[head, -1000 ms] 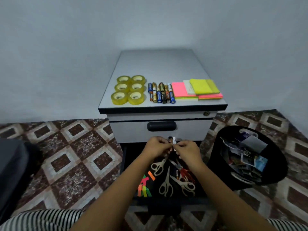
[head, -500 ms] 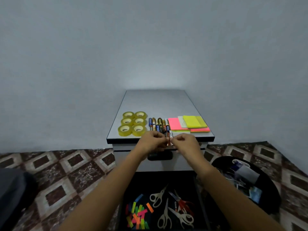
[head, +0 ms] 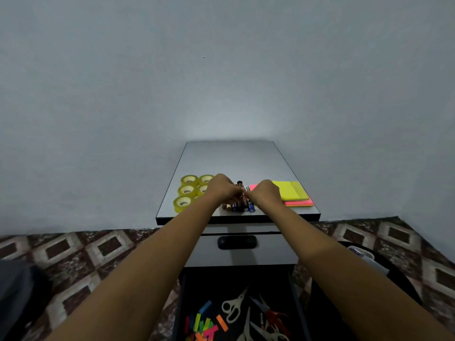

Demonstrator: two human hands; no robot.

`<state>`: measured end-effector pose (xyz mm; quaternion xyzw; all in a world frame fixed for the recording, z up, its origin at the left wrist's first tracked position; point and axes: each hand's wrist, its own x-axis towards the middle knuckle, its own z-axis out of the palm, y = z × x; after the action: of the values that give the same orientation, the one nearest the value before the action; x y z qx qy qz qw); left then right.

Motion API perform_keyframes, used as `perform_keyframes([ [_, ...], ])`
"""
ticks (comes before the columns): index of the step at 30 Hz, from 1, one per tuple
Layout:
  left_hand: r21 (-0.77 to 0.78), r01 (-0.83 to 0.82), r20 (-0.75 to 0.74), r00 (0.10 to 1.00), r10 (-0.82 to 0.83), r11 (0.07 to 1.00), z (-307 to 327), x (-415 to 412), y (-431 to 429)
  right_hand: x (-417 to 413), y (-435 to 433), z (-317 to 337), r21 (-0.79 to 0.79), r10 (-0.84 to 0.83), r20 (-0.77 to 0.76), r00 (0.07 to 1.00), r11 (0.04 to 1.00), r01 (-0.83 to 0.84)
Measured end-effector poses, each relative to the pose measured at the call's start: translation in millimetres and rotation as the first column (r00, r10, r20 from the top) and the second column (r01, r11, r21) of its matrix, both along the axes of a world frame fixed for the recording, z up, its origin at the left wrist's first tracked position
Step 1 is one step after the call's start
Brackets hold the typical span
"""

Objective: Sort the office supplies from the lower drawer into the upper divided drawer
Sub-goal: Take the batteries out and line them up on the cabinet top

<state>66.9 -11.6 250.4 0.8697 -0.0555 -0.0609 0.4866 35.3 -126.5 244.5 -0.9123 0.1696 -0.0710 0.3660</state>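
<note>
Both my hands are over the grey cabinet top (head: 234, 158), fingertips meeting. My left hand (head: 221, 188) and my right hand (head: 264, 193) pinch a couple of batteries (head: 242, 188) between them, right above the row of batteries (head: 240, 206) lying near the front edge. Yellow tape rolls (head: 188, 190) sit to the left of the row, and yellow and pink sticky notes (head: 291, 190) to the right. Below, the lower drawer (head: 182, 303) stands open, holding scissors (head: 232, 308) and coloured paper tabs (head: 204, 326). The upper drawer with its black handle (head: 236, 242) is closed.
A black bin (head: 398, 281) with scraps stands on the patterned floor to the right of the cabinet. A dark object (head: 14, 291) lies at the far left. The cabinet backs onto a plain wall.
My hands rose together from above the lower drawer to the cabinet top, carrying the batteries to the battery row. The view tilted upward.
</note>
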Motion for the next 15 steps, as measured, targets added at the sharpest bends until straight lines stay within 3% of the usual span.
perform_keyframes([
  [7,0.210,-0.018,0.026,1.000,0.013,0.977,-11,11,-13,6,-3,-10,-0.080,0.016,0.010,1.000,0.997,-0.016],
  [15,0.265,-0.041,0.078,0.997,0.021,0.963,-17,15,-13,14,-4,-23,-0.062,-0.008,0.079,0.997,0.998,0.013],
])
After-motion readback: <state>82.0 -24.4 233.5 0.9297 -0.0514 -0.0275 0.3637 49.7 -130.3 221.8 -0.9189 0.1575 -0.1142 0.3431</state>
